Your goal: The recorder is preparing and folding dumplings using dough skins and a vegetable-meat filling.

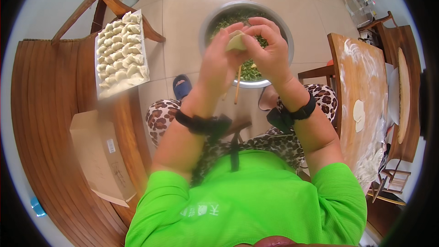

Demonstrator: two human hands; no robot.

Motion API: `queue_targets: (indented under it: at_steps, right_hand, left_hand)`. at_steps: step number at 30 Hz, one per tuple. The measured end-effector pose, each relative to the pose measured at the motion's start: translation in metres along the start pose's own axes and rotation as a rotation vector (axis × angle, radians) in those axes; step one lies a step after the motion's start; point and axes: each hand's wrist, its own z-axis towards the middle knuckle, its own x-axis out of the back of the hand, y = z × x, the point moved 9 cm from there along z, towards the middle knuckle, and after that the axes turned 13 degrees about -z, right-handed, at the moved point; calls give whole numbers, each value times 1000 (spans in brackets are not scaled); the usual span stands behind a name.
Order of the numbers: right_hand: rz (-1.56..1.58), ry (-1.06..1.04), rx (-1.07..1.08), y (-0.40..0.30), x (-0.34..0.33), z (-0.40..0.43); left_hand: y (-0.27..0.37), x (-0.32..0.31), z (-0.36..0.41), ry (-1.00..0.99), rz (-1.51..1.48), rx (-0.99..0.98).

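Observation:
Both hands hold one dumpling (236, 42) of pale dough, raised over a large metal basin (291, 46). My left hand (219, 51) supports it from the left, its fingers partly blurred. From the right, my right hand (269, 43) pinches the dough's edge between thumb and fingers. Inside the basin is chopped green filling (250, 72), partly hidden behind my hands. A pair of wooden chopsticks (237, 85) leans over the basin's near rim. How far the dumpling's edge is sealed cannot be seen.
On the left, a white tray (145, 65) with rows of dumplings rests at a wooden bench (51, 109), near a cardboard box (103, 157). At right stands a floured wooden board (360, 75) bearing flat dough wrappers (359, 115) and a floury heap (368, 168).

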Motion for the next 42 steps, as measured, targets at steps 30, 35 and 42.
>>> queue_targets:
  at_steps: [30, 35, 42]
  right_hand:
    - [-385, 60, 421, -56, -19, -7]
    - [-616, -57, 441, -47, -36, -15]
    - [-552, -76, 457, -28, -51, -21]
  left_hand:
    - [8, -2, -13, -43, 129, -282]
    - [-19, 19, -14, 140, -104, -55]
    - [-23, 35, -13, 220, -89, -57]
